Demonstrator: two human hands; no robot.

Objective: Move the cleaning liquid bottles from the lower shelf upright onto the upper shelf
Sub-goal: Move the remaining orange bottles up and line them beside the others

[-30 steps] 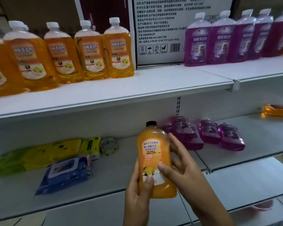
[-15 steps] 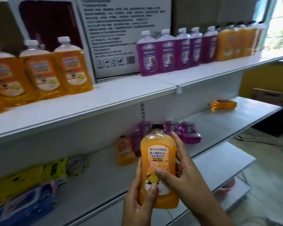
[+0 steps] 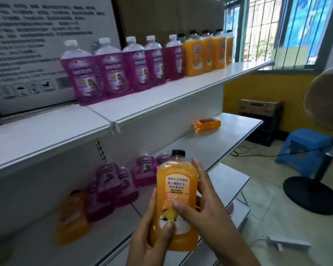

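Both hands hold an orange plastic cleaning-liquid bottle with a black cap (image 3: 176, 200) upright in front of the white metal lower shelf (image 3: 236, 135): the left hand (image 3: 152, 233) grips its lower side, the right hand (image 3: 202, 206) wraps its right side. Purple bottles (image 3: 108, 181) lie on that shelf; the white upper shelf (image 3: 181, 93) carries upright ones.

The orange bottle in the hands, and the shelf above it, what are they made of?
The orange bottle looks like clear, glossy plastic: the orange liquid shows through its wall, which shines. Its black cap is probably plastic too. The upper shelf seems to be white painted metal, thin and smooth with a folded front edge, though I can't be sure.
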